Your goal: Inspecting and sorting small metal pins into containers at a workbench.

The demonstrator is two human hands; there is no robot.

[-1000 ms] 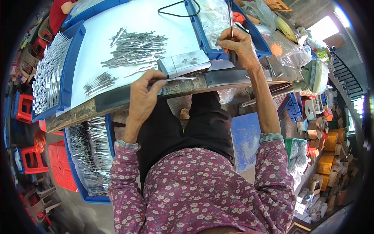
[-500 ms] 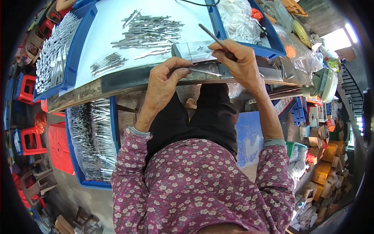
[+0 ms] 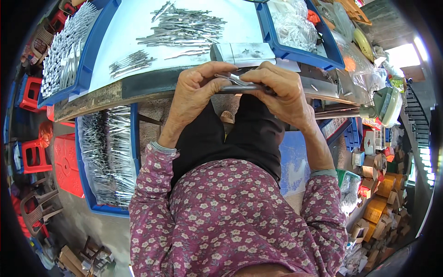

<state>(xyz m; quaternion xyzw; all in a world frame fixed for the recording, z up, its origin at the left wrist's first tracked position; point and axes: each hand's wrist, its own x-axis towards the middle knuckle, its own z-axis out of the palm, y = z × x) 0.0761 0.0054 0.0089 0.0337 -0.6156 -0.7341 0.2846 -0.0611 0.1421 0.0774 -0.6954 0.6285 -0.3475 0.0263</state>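
Note:
Just over the front edge of the workbench, my two hands are close together. My left hand [image 3: 196,94] pinches a slim, shiny metal piece [image 3: 234,79] shaped like tweezers between thumb and fingertips. My right hand [image 3: 282,92] is closed round a dark, slender rod-like tool [image 3: 240,87], which lies crosswise along the metal piece and points to the left; its handle is hidden in the palm. Behind my hands stands a grey block [image 3: 244,51] with a band round it. Beyond it lies a pile of slim metal pieces [image 3: 187,30], with a smaller pile [image 3: 131,63] to its left.
A blue tray [image 3: 87,69] of upright white-tipped pieces stands on the bench's left. Another blue tray [image 3: 302,55] holds clear plastic bags at right. Below left is a blue crate [image 3: 137,161] of metal pieces. A green lamp-like head [image 3: 386,106] juts out at right.
My right hand has swung the rod tool down from its raised slant to lie level against the metal piece. Both hands have drawn closer together, and the view has shifted slightly.

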